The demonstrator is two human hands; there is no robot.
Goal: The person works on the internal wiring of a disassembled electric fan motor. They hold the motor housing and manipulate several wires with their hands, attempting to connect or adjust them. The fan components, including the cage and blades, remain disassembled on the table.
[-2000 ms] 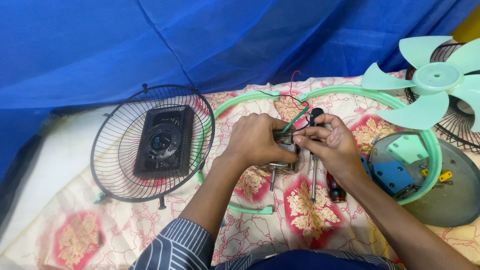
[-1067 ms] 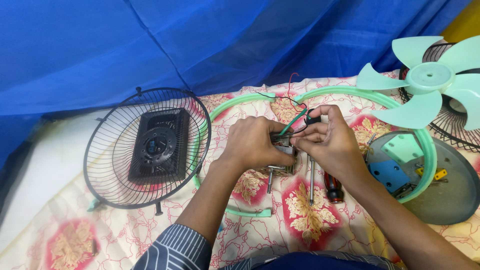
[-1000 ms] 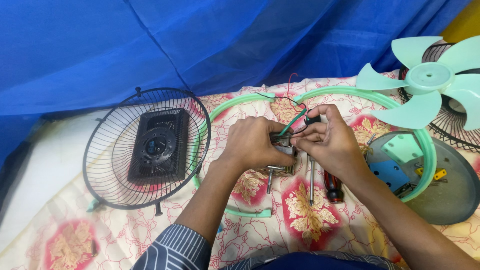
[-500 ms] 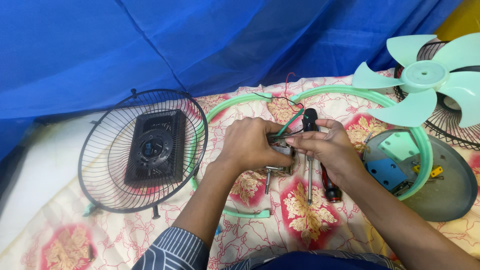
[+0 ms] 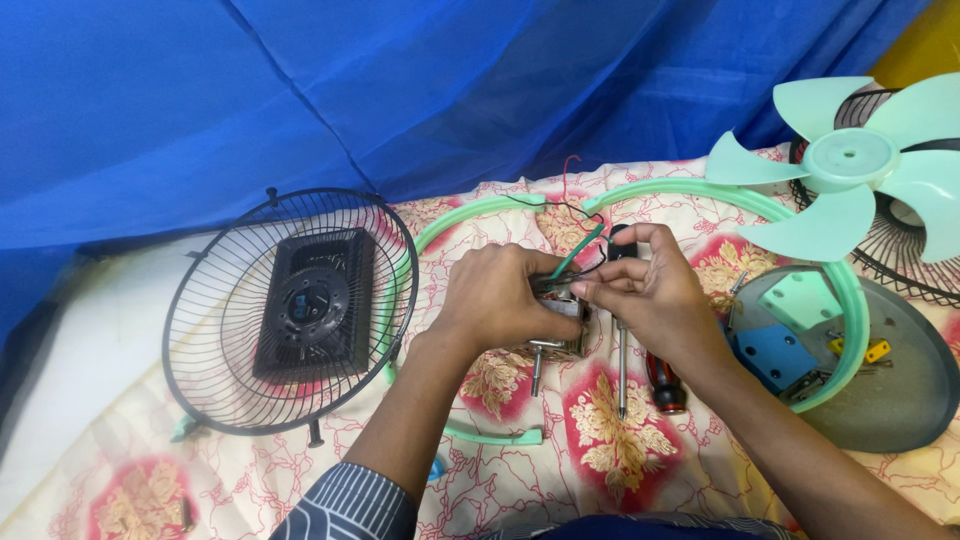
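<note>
My left hand (image 5: 500, 300) grips a small metal fan motor (image 5: 562, 318) whose shaft points down toward me. My right hand (image 5: 655, 295) holds a black-handled screwdriver (image 5: 621, 340) upright, blade down, while its fingertips pinch the motor's wires (image 5: 580, 250), green, red and black, at the motor's top. Both hands meet above a floral cloth (image 5: 610, 440). Most of the motor is hidden by my fingers.
A black wire fan guard (image 5: 290, 310) with a square hub lies left. Two mint green rings (image 5: 700, 195) lie on the cloth. A mint fan blade (image 5: 850, 165) rests on another guard at right, by a grey round base (image 5: 890, 380). A red-handled tool (image 5: 666, 384) lies near my right wrist.
The hands stay together on the motor with only small finger shifts. The view has drifted slightly, and the screwdriver handle now stands a little more upright in the right hand.
</note>
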